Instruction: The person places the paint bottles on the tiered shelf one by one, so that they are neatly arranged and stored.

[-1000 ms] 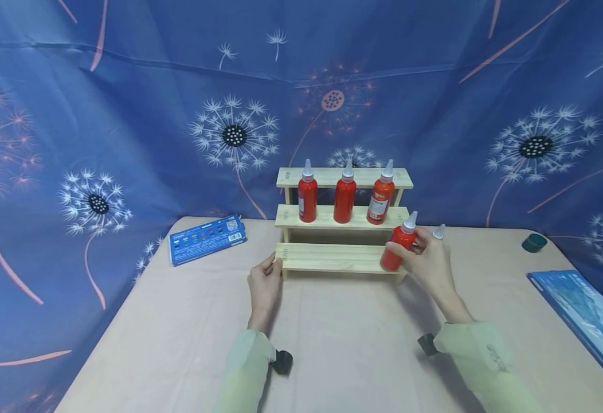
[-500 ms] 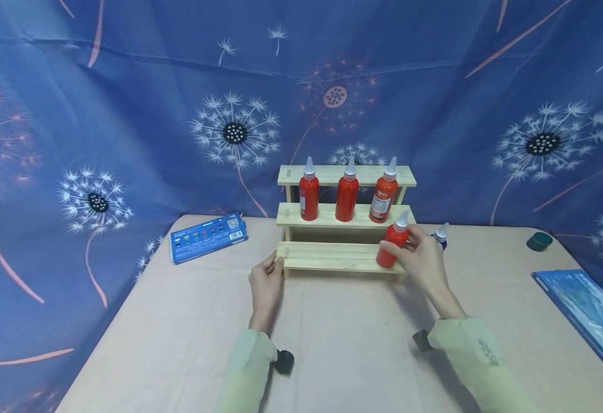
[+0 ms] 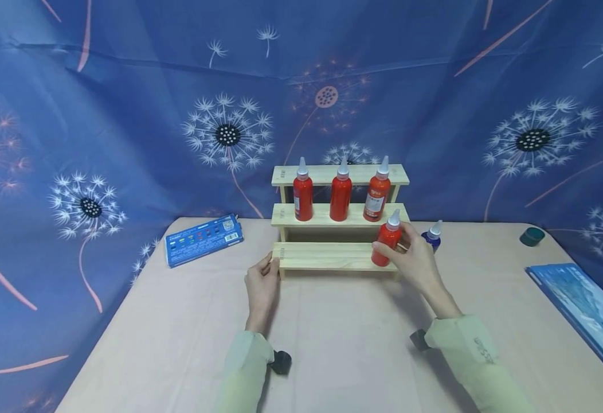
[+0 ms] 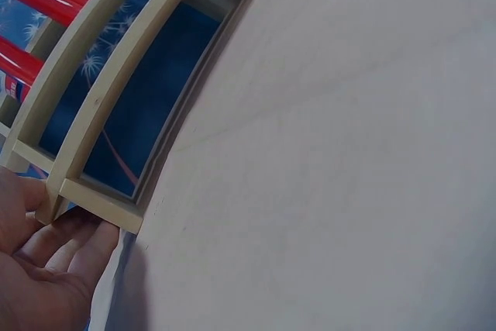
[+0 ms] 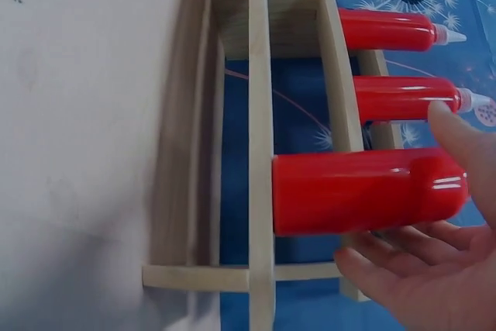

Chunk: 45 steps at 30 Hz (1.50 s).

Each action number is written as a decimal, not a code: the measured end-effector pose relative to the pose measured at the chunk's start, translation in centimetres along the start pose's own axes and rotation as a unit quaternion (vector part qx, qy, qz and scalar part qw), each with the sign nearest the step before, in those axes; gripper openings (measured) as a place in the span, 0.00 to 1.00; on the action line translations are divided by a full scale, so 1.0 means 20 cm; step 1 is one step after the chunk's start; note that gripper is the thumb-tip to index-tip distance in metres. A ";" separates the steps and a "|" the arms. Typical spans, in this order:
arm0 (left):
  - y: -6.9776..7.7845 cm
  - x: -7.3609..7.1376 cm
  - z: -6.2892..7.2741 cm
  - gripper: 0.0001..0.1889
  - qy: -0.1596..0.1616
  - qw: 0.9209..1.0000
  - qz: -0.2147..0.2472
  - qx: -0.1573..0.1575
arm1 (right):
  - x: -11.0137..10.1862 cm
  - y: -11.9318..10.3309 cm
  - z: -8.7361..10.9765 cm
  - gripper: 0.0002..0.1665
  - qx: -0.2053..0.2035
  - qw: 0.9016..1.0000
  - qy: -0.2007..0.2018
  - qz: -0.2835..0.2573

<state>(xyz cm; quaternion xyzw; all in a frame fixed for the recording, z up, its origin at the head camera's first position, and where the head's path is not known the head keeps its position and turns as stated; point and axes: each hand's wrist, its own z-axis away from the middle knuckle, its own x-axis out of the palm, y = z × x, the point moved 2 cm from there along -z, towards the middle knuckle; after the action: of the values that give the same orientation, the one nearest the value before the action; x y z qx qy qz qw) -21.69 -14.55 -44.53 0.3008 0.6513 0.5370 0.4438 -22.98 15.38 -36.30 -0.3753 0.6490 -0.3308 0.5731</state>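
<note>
In the head view, my right hand (image 3: 416, 258) holds a red squeeze bottle (image 3: 388, 235) with a pale pointed cap, thumb in front and fingers behind. It stands nearly upright at the right end of the front step of a three-step wooden rack (image 3: 322, 256). In the right wrist view, that bottle's base (image 5: 291, 195) is right at the front step. My left hand (image 3: 261, 287) grips the rack's left end; the left wrist view shows the thumb above and fingers beneath. Three similar red bottles (image 3: 340, 198) stand in a row on the middle step.
A blue bottle (image 3: 432, 236) stands behind my right hand, partly hidden. To the left of the rack lies a blue box (image 3: 203, 241). At the right are a dark green round container (image 3: 532, 236) and a flat blue pad (image 3: 582, 307). A patterned blue cloth (image 3: 141, 103) hangs behind the table.
My right hand has shifted the red bottle left along the front step and stood it more upright, bringing the blue bottle behind into sight. My left hand keeps its hold on the rack.
</note>
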 end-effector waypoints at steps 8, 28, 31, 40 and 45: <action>-0.01 -0.01 0.00 0.17 0.009 1.000 0.006 0.016 | -0.09 -0.01 0.03 0.41 -0.069 0.997 0.015 -0.024; -0.01 0.00 0.00 0.18 -0.002 1.000 -0.005 0.002 | -0.36 0.06 0.05 0.30 -0.035 0.978 0.202 -0.050; -0.01 -0.01 0.00 0.18 -0.002 1.000 -0.005 0.002 | -0.37 0.10 0.05 0.34 -0.002 0.979 0.198 -0.053; 0.00 0.00 0.01 0.18 -0.001 1.000 0.004 0.000 | -0.32 0.29 0.02 0.46 0.039 0.993 0.105 -0.029; 0.00 0.01 0.00 0.17 0.005 1.000 0.008 0.004 | -0.27 0.37 -0.02 0.51 0.063 0.995 0.075 -0.004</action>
<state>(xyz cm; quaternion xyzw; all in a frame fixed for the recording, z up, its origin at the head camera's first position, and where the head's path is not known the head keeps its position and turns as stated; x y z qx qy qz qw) -21.68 -14.43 -44.63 0.3054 0.6528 0.5396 0.4352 -23.80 23.75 -40.01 -0.3151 0.6666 -0.4002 0.5442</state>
